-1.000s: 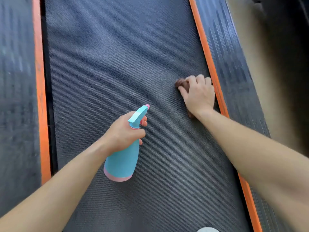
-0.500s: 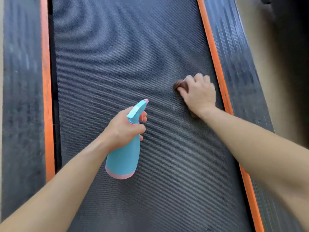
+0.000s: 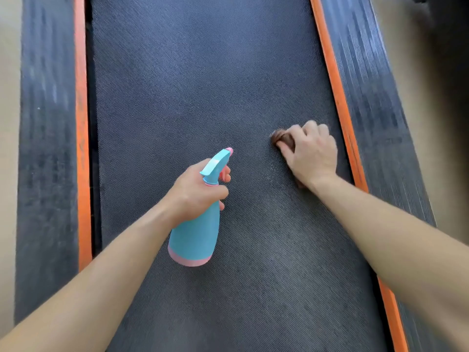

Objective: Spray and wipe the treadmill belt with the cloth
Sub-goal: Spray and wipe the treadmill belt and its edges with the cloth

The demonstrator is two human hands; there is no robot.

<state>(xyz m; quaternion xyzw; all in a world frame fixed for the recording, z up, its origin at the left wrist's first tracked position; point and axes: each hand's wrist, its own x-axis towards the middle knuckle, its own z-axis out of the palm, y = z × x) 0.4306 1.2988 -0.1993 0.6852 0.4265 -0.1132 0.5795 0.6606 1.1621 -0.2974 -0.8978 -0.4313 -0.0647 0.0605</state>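
Observation:
The dark textured treadmill belt (image 3: 198,80) fills the middle of the head view. My left hand (image 3: 194,190) grips a light blue spray bottle (image 3: 196,235) with a pink base, nozzle pointing up and to the right, held above the belt's centre. My right hand (image 3: 311,154) presses down on a brown cloth (image 3: 280,138) on the belt near its right edge; most of the cloth is hidden under the hand.
Orange strips run along both sides of the belt, on the left (image 3: 81,123) and the right (image 3: 340,97). Outside them lie black ribbed side rails (image 3: 47,148). Beige floor (image 3: 9,97) shows beyond the rails.
The right hand and cloth have shifted slightly along the belt near its right edge. The view has drifted a little to the left. The left hand keeps the bottle almost in place.

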